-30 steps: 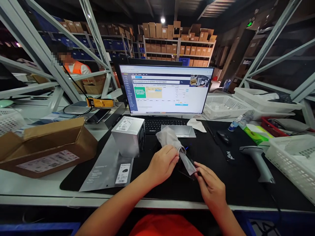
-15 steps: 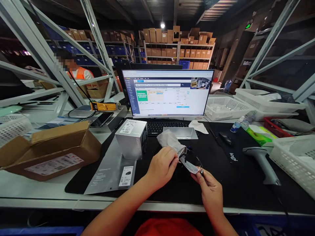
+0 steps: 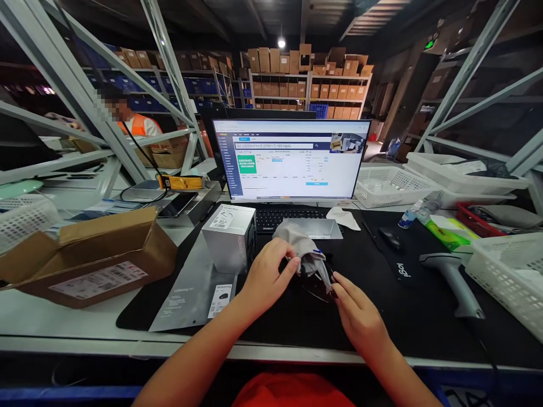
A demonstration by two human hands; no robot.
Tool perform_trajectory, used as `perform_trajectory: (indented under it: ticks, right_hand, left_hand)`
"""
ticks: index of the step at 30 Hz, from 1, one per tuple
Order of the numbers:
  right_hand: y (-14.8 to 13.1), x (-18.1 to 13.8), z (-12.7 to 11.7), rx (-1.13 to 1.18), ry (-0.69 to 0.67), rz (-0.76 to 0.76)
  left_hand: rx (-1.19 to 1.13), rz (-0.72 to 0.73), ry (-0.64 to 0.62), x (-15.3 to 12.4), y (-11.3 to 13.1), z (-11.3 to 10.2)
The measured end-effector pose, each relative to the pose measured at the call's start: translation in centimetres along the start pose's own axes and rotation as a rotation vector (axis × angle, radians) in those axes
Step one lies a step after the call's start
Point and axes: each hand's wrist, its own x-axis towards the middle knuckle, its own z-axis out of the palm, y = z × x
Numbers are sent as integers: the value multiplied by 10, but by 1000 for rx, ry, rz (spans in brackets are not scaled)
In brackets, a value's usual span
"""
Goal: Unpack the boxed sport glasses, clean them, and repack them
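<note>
A crumpled light-grey cloth pouch [image 3: 306,240] is held over the black desk mat, with my left hand [image 3: 269,271] closed on its near side. Out of its lower end shows a thin dark frame [image 3: 316,287] that looks like a pair of glasses; much of it is hidden by cloth and fingers. My right hand [image 3: 356,308] pinches the narrow right end, where cloth and a thin dark arm meet. Left of my hands stands a silver-grey product box [image 3: 229,237], beside a flat grey printed sleeve [image 3: 182,299]. An open silver tray [image 3: 318,228] lies behind the pouch.
An open cardboard box [image 3: 97,280] sits at left. A monitor [image 3: 292,164] and keyboard [image 3: 271,219] are ahead. To the right are a mouse [image 3: 391,239], a barcode scanner [image 3: 453,282] and white baskets [image 3: 509,254]. A person in an orange vest [image 3: 139,125] is beyond the frame.
My right hand has drawn in and turned, fingers now pointing up-left. The pouch is more bunched, and more of the thin frame shows below it. My left hand moved slightly left.
</note>
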Motion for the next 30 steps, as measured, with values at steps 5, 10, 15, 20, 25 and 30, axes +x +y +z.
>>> perform_trajectory:
  ticks: [5,10,15,20,25,30]
  right_hand:
    - [-2,-10,1,23,-64,-61]
    - [-4,-10,-2,40,-57,-54]
    - [-7,3,-4,48,3,-14]
    - [-12,10,-4,141,-1,131]
    - [-13,7,-7,111,47,267]
    - [-19,13,-3,157,99,338]
  left_hand:
    - [315,-15,-392,35,22,-10]
    - [622,41,-755,70,50,6]
    - [511,268,-814,72,64,7]
    - [425,496,-839,77,62,-2]
    - [352,443,-727,83,53,-10]
    - [303,474,-625,71,45,-2]
